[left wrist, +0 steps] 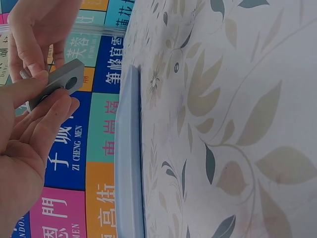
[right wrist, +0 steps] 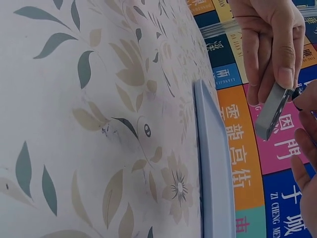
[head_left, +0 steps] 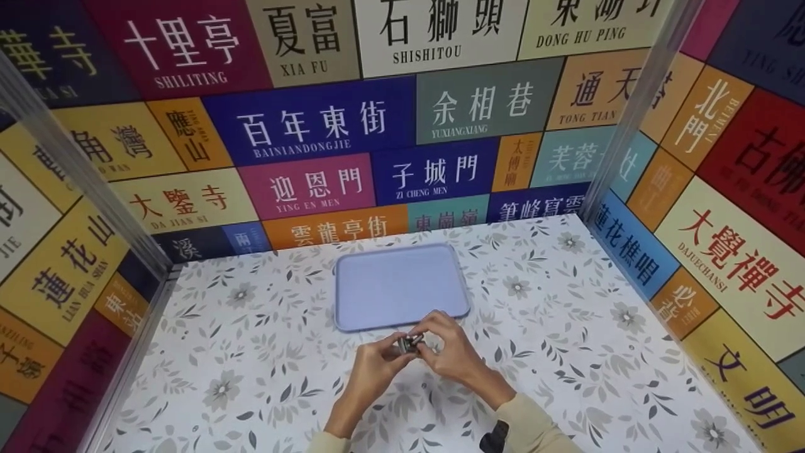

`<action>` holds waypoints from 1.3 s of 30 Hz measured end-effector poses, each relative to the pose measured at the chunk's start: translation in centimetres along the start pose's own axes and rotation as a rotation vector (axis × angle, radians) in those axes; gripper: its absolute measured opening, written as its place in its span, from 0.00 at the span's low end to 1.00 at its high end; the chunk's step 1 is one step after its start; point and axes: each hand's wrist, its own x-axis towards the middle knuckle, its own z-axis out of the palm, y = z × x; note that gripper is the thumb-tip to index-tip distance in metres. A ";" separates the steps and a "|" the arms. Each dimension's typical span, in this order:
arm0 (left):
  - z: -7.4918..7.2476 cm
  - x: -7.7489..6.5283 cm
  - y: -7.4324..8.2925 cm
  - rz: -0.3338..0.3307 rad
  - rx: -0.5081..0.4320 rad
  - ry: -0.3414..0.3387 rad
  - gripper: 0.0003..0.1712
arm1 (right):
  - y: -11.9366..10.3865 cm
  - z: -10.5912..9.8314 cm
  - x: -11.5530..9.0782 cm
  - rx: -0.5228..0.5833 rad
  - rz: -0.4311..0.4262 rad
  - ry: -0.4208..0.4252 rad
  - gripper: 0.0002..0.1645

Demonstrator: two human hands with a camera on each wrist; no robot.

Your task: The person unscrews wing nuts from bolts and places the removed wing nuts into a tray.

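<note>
A small grey metal block (left wrist: 63, 79) with round holes is held up over the table by my left hand (head_left: 375, 365), thumb on one face and fingers behind it. My right hand (head_left: 449, 352) meets it from the other side, thumb and fingers pinching a small dark part (right wrist: 296, 93) right at the block's end. In the left wrist view a short metal pin (left wrist: 24, 74) sticks out at that end. Fingers hide most of this part, so I cannot tell its exact kind. Both hands are just in front of the tray's near edge.
A shallow light-blue tray (head_left: 402, 286) lies flat behind the hands. The white table (head_left: 270, 390) has a grey leaf and flower print. Colourful panels with place names (head_left: 314, 126) wall it in at the back and sides.
</note>
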 end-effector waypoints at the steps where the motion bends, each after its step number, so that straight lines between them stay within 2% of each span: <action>1: 0.0 0.0 0.0 -0.001 -0.001 -0.001 0.19 | -0.1 0.1 0.1 0.008 -0.003 0.008 0.22; 7: 0.0 0.1 -0.1 -0.003 0.008 0.000 0.20 | -1.7 0.0 0.9 0.042 -0.041 0.049 0.22; 11: 0.0 0.1 -0.1 0.006 0.015 0.003 0.20 | -3.1 -0.5 1.6 0.070 -0.055 0.051 0.20; 15: 0.0 0.1 0.0 -0.003 0.013 -0.007 0.18 | -3.7 -0.8 1.7 0.081 -0.056 0.048 0.19; 19: 0.0 0.0 0.1 -0.019 0.004 -0.018 0.17 | -3.2 -0.6 1.5 0.074 -0.049 0.042 0.20; 25: 0.0 0.1 0.0 -0.023 -0.002 -0.006 0.17 | -0.9 -0.2 0.7 0.062 -0.064 0.038 0.22; 30: 0.1 0.0 -0.1 -0.032 0.017 0.024 0.20 | 0.0 -0.9 0.2 0.047 0.031 0.028 0.23; 36: 0.1 0.1 0.0 -0.047 0.027 0.046 0.21 | 0.0 -1.3 -0.5 -0.063 0.208 -0.037 0.07; 39: 0.1 0.2 0.1 -0.049 0.014 0.048 0.21 | -0.2 -1.2 -0.7 -0.133 0.313 -0.074 0.06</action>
